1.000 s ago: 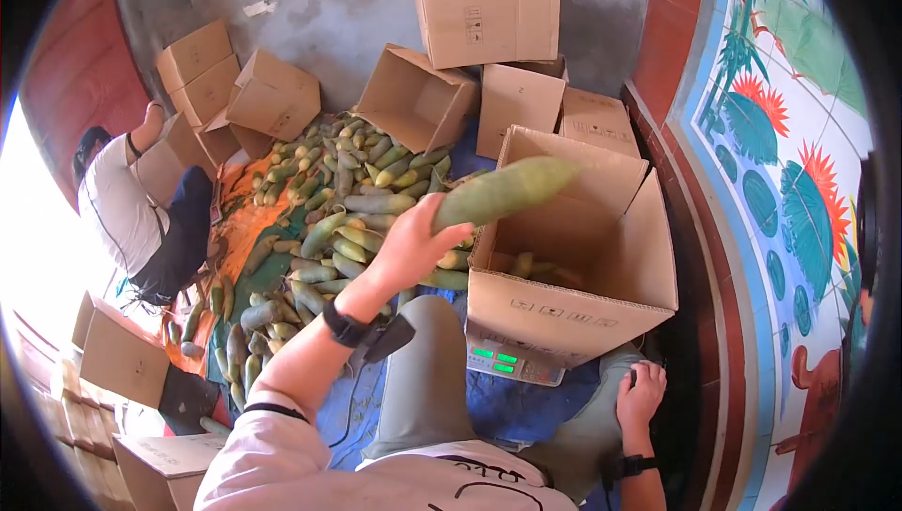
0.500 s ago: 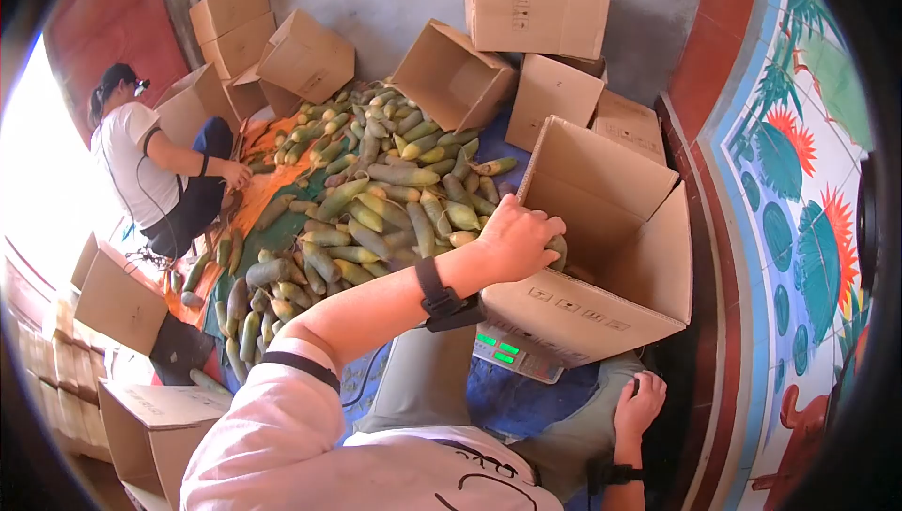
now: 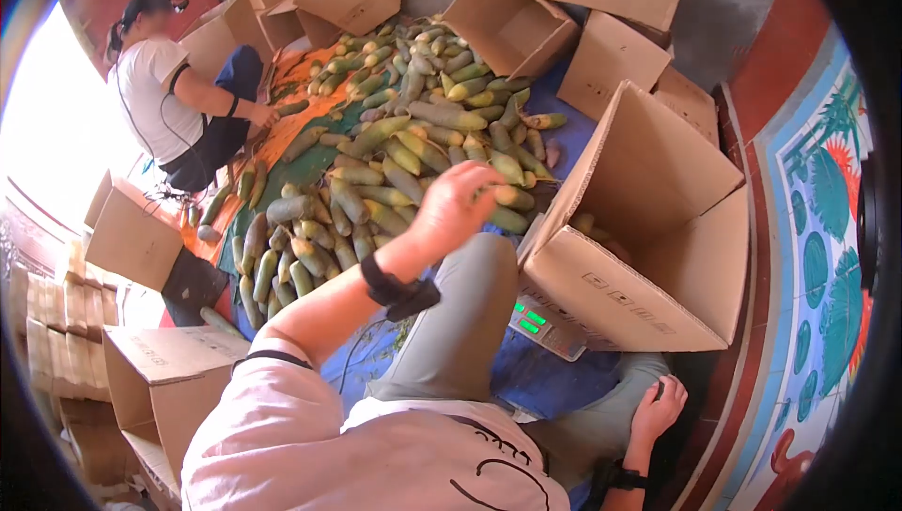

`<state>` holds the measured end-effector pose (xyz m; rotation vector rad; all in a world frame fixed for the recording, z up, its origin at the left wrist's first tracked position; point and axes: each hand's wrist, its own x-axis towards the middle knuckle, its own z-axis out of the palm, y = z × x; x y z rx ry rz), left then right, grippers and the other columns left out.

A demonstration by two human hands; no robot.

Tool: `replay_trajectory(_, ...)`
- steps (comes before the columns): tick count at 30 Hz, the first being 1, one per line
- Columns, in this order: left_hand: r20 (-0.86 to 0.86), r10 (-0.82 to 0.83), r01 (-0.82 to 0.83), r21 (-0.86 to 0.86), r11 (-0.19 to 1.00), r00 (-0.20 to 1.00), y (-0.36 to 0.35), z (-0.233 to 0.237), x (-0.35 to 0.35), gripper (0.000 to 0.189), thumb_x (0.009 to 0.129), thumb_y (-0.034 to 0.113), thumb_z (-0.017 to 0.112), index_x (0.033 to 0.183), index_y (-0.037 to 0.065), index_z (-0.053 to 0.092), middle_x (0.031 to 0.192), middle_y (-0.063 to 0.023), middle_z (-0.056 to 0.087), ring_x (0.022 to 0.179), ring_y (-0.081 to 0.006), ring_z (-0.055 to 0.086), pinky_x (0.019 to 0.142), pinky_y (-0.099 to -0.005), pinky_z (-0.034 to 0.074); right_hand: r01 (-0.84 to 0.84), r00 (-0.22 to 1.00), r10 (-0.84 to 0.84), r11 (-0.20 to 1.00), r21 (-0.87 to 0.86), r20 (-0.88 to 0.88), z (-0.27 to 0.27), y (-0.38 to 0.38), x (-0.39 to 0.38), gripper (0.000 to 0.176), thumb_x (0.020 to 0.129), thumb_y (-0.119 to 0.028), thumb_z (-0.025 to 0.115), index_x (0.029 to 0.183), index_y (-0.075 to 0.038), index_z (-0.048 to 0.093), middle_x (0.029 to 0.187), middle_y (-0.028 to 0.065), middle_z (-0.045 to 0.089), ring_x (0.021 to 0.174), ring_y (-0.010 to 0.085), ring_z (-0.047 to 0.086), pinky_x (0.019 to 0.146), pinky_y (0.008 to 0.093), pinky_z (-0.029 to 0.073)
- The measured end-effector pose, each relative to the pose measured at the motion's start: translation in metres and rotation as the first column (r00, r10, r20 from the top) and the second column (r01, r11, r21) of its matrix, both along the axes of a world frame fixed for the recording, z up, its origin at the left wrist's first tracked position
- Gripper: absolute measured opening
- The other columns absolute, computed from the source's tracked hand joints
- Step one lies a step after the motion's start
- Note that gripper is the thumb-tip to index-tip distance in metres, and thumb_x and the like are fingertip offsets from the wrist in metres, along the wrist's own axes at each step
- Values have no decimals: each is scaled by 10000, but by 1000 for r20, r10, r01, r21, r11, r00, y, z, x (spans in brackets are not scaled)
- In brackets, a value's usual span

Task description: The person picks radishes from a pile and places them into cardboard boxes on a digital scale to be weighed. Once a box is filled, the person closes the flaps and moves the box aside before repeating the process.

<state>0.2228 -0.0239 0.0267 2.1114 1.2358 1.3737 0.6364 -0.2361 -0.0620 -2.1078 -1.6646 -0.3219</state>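
My left hand (image 3: 458,208), with a dark band at its wrist, hangs over the near right side of the pile of green and yellowish radish-like vegetables (image 3: 390,159). Its fingers are loosely curled with a gap between them, close to the pale end of one vegetable. Right of it, a large open carton (image 3: 620,286) stands tilted on a scale (image 3: 550,328) with green lit digits. Some vegetables (image 3: 597,234) show inside, partly hidden by its wall. My right hand (image 3: 660,408) rests on my right knee, fingers apart; a small dark patch shows between them.
At the left a co-worker (image 3: 155,102) sits by the pile, one hand near a vegetable. Open cartons (image 3: 512,18) lie along the back wall, and more (image 3: 169,370) stand at the left. A painted tile wall (image 3: 813,295) runs along the right.
My left hand has moved from the carton's edge back to the pile, and the vegetable it held has left it. The whole view has shifted. My right hand stays on the knee.
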Motion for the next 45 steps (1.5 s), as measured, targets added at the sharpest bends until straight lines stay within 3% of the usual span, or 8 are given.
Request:
replay_trajectory(9,-479,331,-534,-386,752,813,-46,-227,-201,189,798,169,507,826,56,655,837,-169,628,811,-349,602,718,-403,491,27,999,-24,996,-80,34,2,2,1,160,770,-69,547,916,-4,551,1030,153,558,981,341,496,855,424,391)
replay_trajectory(11,-920,-96,-400,-257,880,380,-62,-313,-253,207,786,155,498,810,43,670,830,-178,638,812,-339,616,728,-409,501,28,998,-23,995,-91,56,4,5,-2,154,787,-75,536,921,-1,553,1025,152,562,971,340,499,845,421,395)
replay_trajectory(14,-896,-185,-581,-407,705,403,-94,-343,-272,233,790,170,501,816,13,672,830,-185,647,848,-338,624,752,-408,506,34,998,-26,992,-120,63,5,8,-3,157,793,-78,531,927,0,555,1022,155,561,970,339,499,836,422,397)
replay_trajectory(15,-823,38,-722,-475,504,567,-106,-387,-291,185,817,231,537,815,92,658,874,-90,653,849,-261,621,721,-352,502,26,998,-18,991,-129,65,4,8,-2,157,793,-78,531,927,0,555,1022,155,561,970,339,499,836,422,397)
replay_trajectory(19,-669,434,-773,-624,114,603,-111,-291,-258,349,730,271,609,990,40,631,1000,-233,609,953,-358,592,840,-407,483,30,995,-16,990,-139,102,3,9,0,159,798,-76,521,934,-2,557,1013,160,558,969,339,499,831,420,399)
replay_trajectory(27,-656,553,-787,-617,-3,513,-103,-296,-277,518,740,188,603,1225,49,486,1191,-227,497,1118,-353,492,956,-396,410,20,992,4,982,-189,126,1,11,5,164,799,-60,521,947,5,550,1011,161,559,967,336,497,837,414,392)
replay_trajectory(36,-749,484,-887,-433,158,452,-70,-271,-292,533,722,115,548,1246,74,456,1305,-136,417,1117,-333,502,913,-411,426,63,986,-25,972,-227,166,11,16,-5,168,802,-58,506,953,4,546,1001,163,556,955,342,495,831,418,390)
replay_trajectory(45,-941,69,-909,-300,288,332,-56,-289,-346,453,826,93,419,1278,125,447,1425,-91,316,1096,-288,528,891,-434,417,61,982,-15,969,-241,189,12,20,-6,169,817,-81,484,955,3,535,971,181,528,940,365,481,825,434,378)
